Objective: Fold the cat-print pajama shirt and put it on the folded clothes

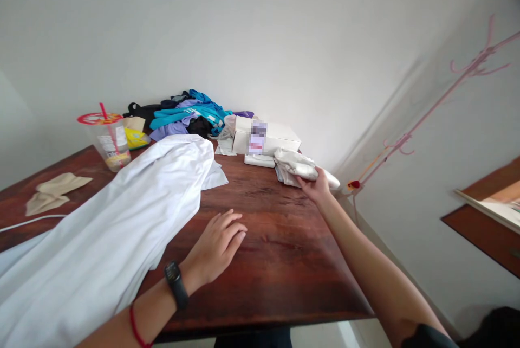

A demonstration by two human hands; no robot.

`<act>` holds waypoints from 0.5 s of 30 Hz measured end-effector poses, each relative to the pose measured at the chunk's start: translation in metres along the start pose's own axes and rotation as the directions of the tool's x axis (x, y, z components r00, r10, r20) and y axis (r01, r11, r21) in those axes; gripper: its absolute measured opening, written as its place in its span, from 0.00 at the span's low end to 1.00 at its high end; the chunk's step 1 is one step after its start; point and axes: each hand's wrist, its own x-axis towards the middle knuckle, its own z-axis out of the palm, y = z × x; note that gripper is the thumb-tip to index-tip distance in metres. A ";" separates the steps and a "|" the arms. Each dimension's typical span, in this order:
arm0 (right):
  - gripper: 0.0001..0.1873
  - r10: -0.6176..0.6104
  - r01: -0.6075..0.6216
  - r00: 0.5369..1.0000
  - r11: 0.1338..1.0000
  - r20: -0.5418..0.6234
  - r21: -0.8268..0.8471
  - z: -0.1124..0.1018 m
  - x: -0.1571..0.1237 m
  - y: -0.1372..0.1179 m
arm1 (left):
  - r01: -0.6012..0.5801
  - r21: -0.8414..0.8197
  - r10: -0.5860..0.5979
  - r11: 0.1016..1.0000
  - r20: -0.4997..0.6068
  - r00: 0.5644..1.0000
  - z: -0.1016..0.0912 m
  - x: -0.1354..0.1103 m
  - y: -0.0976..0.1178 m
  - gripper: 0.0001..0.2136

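My left hand (217,245) lies flat on the dark wooden table (280,261), fingers spread, holding nothing, just right of a large pale blue garment (122,229). A black watch and a red string are on that wrist. My right hand (314,188) reaches to the table's far right corner and grips a folded white cloth bundle (298,168). The bundle rests beside a white box (268,136) and a small white flat case (260,161).
A heap of blue, purple and black clothes (189,115) sits at the back by the wall. A plastic cup with a red lid and straw (108,142) stands at back left, beige cloths (54,191) near it. A pink coat stand (447,93) leans at right.
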 end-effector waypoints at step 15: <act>0.22 0.160 -0.142 0.985 0.965 0.063 -0.220 -0.026 -0.019 0.013 | -0.018 0.011 0.018 1.000 -0.021 1.000 -0.001 -0.001 0.000 0.13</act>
